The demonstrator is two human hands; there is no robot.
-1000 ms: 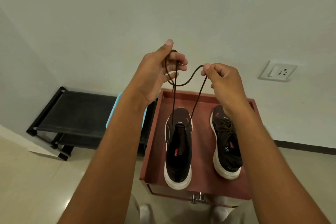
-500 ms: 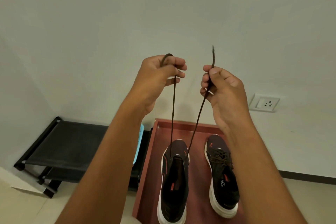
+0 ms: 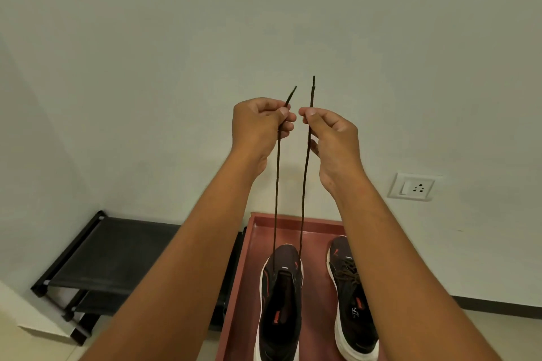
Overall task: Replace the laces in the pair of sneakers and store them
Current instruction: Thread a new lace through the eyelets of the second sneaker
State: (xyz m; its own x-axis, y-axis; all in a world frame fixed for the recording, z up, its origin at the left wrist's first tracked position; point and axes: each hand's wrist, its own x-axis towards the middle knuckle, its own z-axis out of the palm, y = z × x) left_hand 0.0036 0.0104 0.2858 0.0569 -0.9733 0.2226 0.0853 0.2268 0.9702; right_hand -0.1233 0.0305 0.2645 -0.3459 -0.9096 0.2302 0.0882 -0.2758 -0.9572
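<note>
Both hands are raised in front of a pale wall, each holding one end of a dark lace (image 3: 305, 179). The left hand (image 3: 258, 129) has its fingers curled in, its grip pinching the left strand between thumb and forefinger, with the tip sticking up and tilting to the right above the knuckles. The right hand (image 3: 334, 138) has the same sort of grip, thumb and forefinger closed on the right strand, whose tip stands nearly upright above it. The two hands are close together but do not touch. From the pinches both strands hang down taut, almost parallel, to the toe end of the left sneaker (image 3: 280, 308), where they enter near the lowest eyelets; the rest of that shoe is unlaced and its tongue area is open. The right sneaker (image 3: 352, 299) stands just beside it, apart, fully laced with a brown lace. Both are dark with white soles and sit on a reddish tray (image 3: 255, 231) with a raised rim. To the left of the tray is a low black rack (image 3: 111, 252) against the wall. A white socket plate (image 3: 413, 187) is on the wall at the right.
</note>
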